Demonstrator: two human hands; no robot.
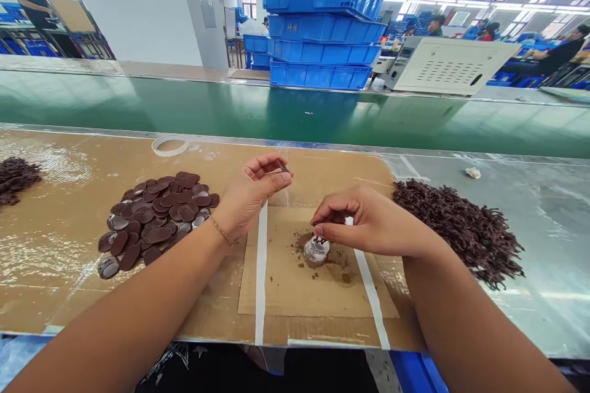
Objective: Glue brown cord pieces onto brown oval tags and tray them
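My left hand [253,187] is raised over the cardboard mat [295,295], pinching a small dark brown piece [283,166] between thumb and fingers. To its right, my right hand [364,221] is closed over a small brown part, its fingertips just above a round silvery cap [316,250] that lies on the mat amid brown crumbs. A pile of brown oval discs [157,212] lies left of my left wrist. A heap of brown stringy trimmings [456,227] lies right of my right hand.
A tape ring [170,145] lies at the cardboard's far edge. Another brown pile [13,178] sits far left. Beyond runs a green conveyor belt [184,110], then stacked blue crates [322,18] and a beige machine box [442,64]. Other people work in the background.
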